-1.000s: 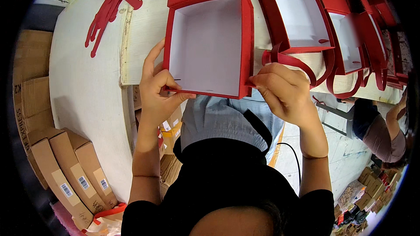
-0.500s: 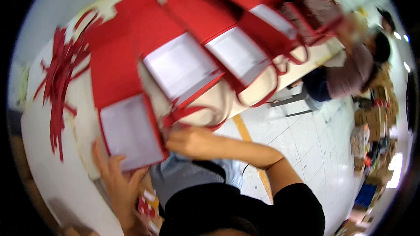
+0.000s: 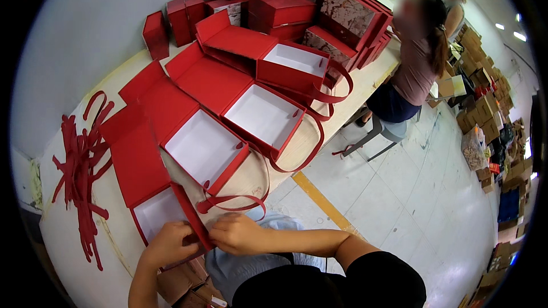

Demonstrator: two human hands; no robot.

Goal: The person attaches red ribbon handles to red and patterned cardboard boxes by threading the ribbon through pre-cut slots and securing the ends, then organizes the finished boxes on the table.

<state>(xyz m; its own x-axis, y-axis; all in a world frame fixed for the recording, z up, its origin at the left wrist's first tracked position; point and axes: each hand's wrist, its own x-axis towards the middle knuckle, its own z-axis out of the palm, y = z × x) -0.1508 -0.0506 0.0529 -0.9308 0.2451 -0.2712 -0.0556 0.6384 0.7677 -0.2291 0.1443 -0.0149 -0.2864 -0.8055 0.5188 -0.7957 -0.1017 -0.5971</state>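
The nearest red box [image 3: 154,214] lies with its lid [image 3: 130,159] folded back and its white inside showing. My left hand [image 3: 171,245] reaches over into this box, its fingers bent against the inner face of the right-hand wall. On the outer side of that wall is my right hand [image 3: 237,234], fingers pinched together close to the red edge. What either hand's fingertips hold is hidden. Just beyond my right hand, a red ribbon handle [image 3: 242,197] loops out from the second open box [image 3: 202,145].
Two more open boxes with ribbon handles, a middle one [image 3: 265,114] and a far one [image 3: 294,60], lie farther along the table. Loose red ribbons [image 3: 83,179] are heaped at left. Closed boxes [image 3: 282,8] stack behind. A person [image 3: 419,54] sits at right; another stands beyond.
My left hand, spread beside the box before, has moved into it with fingers bent. My right hand stays by the box's right wall. The view has shifted, showing more of the table's far end.
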